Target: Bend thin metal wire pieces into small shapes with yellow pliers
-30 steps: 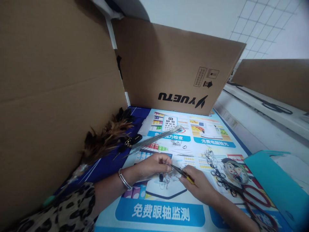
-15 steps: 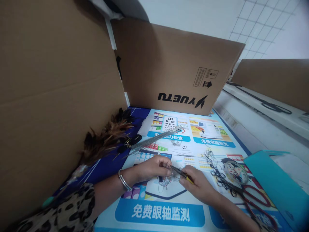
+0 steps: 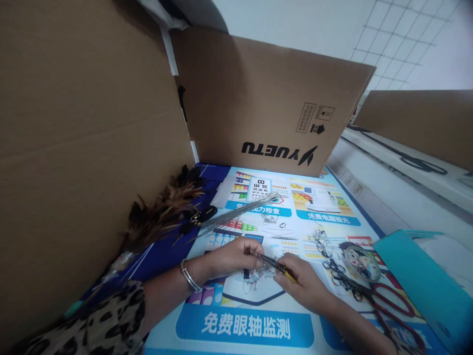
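My left hand (image 3: 232, 256) is closed in a pinch on a small bent wire piece (image 3: 254, 278) that hangs just over the printed poster (image 3: 258, 325). My right hand (image 3: 305, 286) grips small pliers (image 3: 275, 265) with yellow handles. The pliers' tip meets the wire right at my left fingertips. A silver bangle sits on my left wrist. A bundle of straight thin wires (image 3: 240, 212) lies behind my left hand.
A feather duster (image 3: 162, 214) lies at the left against tall cardboard walls (image 3: 92, 148). Red-handled scissors (image 3: 388, 305), several black rings (image 3: 340, 271) and a clear round lid (image 3: 360, 261) lie at the right. A teal box (image 3: 424, 281) stands at the far right.
Both hands have stayed nearly in place. The pliers' tip has shifted slightly left and down against the wire piece at my left fingertips.
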A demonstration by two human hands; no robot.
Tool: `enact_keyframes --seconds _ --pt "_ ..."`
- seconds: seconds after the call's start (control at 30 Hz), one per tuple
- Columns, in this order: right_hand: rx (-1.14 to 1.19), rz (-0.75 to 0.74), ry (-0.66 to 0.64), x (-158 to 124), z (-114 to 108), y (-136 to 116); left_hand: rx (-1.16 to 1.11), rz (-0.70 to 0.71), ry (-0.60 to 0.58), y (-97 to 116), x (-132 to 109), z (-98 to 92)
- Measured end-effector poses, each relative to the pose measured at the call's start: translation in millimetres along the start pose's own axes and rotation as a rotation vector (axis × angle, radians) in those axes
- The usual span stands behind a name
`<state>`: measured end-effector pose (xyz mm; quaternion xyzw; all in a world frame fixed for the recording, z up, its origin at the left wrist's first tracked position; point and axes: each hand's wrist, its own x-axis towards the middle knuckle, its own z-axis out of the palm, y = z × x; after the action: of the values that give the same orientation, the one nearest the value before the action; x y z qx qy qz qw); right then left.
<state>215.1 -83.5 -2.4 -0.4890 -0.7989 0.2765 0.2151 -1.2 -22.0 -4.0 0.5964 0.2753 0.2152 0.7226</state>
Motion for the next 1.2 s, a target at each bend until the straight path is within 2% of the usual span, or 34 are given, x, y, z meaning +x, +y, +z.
enact_keyframes --seconds 0.53,1.07,1.2 --pt "-0.060 0.015 -0.011 0.5 0.3 -3.0 0.083 0.015 0.020 0.2 0.7 0.2" --pt "-0.068 0.017 0.006 0.7 1.8 -0.9 0.087 0.039 0.023 -3.2 2.1 -0.6" --pt "-0.025 0.021 0.028 1.5 1.1 -0.1 0.031 0.056 0.041 -3.0 2.5 -1.4"
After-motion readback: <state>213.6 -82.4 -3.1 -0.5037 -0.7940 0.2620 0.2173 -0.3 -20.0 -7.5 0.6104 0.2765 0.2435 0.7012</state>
